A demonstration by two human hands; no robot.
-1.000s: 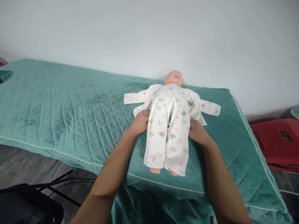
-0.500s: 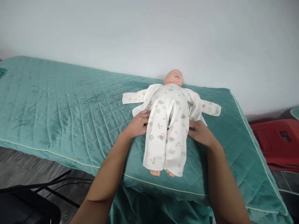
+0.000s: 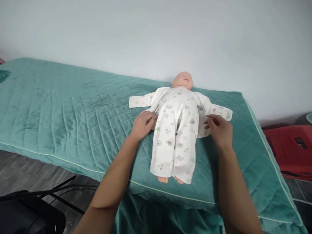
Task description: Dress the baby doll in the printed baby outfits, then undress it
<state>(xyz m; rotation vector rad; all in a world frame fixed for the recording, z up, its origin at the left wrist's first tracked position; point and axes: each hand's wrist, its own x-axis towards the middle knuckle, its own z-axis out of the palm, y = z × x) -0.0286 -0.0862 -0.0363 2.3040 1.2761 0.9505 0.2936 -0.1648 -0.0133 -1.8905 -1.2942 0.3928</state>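
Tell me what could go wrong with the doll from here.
The doll's head is near the wall; a push might bump it. Its feet lie close to the bed's edge; a pull might slide them over. The left hand and right hand are at the shirt's sides; uneven tugging could bunch it.

A green quilted bed (image 3: 73, 110) stood against a pale wall (image 3: 122, 35). Past its right end sat a red plastic object (image 3: 286, 146); at lower left, a black object (image 3: 29, 216) and dark cords (image 3: 24, 195) showed over grey floor (image 3: 19, 174).
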